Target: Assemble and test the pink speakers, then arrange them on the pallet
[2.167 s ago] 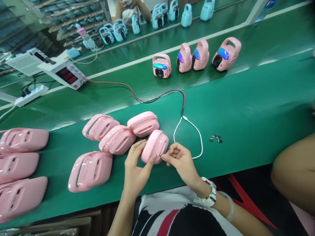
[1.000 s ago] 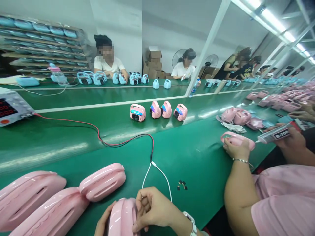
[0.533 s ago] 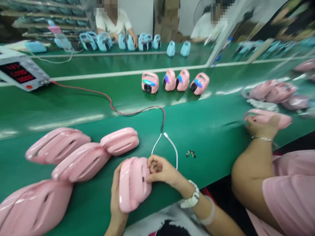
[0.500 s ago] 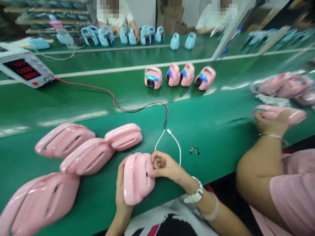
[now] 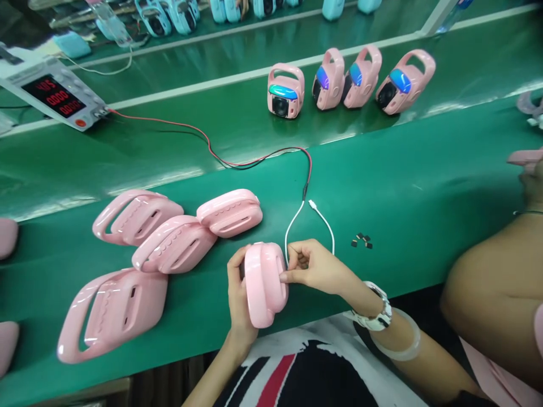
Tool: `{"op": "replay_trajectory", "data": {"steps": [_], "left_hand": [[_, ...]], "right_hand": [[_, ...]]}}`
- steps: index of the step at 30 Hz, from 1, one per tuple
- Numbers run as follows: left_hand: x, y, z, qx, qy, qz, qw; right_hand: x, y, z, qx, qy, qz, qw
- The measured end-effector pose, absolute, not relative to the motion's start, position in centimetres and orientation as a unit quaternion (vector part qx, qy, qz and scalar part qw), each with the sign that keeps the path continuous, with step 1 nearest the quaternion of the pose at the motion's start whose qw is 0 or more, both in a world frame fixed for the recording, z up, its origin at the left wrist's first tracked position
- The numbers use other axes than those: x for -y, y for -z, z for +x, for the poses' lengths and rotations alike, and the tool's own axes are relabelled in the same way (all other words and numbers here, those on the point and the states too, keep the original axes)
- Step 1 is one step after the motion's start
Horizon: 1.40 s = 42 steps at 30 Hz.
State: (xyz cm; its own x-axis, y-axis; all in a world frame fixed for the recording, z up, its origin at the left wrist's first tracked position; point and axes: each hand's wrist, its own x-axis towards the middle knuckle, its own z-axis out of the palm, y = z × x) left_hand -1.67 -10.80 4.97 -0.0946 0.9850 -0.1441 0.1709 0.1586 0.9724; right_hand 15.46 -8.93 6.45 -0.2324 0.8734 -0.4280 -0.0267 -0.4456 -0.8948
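Observation:
My left hand (image 5: 241,299) is wrapped around a pink portable speaker (image 5: 266,285), held tilted above the front of the green bench. At the speaker's right side is my right hand (image 5: 311,265), thumb and forefinger pinched together against the panel with the slot. Anything between those fingertips is too small or hidden to make out. A white cable (image 5: 293,223) runs behind the right hand, and its plug end (image 5: 313,204) lies loose on the mat. Several small black memory cards (image 5: 362,241) rest to the right of that hand.
Several pink speakers (image 5: 127,305) lie at the left. Pink speakers with lit fronts (image 5: 285,93) stand at the back, blue ones (image 5: 182,14) beyond. A power supply (image 5: 55,87) with a red lead (image 5: 182,123) sits back left. A co-worker's arm (image 5: 500,271) is at the right.
My view has tipped down, so the bench things appear shifted. The held speaker has turned, its slotted side now facing further right toward my right hand, which still pinches there.

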Motion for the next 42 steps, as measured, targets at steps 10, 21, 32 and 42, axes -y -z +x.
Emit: {"op": "replay_trajectory", "data": {"steps": [10,21,32,42], "left_hand": [[9.6,-6.2,-3.1,-0.544,-0.374,0.527,0.535],[8.2,-6.4,-4.3,-0.534,-0.318,0.539,0.568],[6.7,-8.5,-4.1,-0.555,-0.245,0.530,0.593],[8.3,-8.0,-3.9,-0.545,-0.245,0.560,0.573]], "right_hand": [[11.0,-5.5,19.9,0.442,-0.500,-0.621,0.411],[17.2,-1.0,26.9,0.457,-0.071,-0.789,0.403],[9.4,-6.1,20.0,0.325,-0.500,-0.600,0.533],[0.1,-7.4,12.1,0.363,-0.592,-0.452,0.559]]}}
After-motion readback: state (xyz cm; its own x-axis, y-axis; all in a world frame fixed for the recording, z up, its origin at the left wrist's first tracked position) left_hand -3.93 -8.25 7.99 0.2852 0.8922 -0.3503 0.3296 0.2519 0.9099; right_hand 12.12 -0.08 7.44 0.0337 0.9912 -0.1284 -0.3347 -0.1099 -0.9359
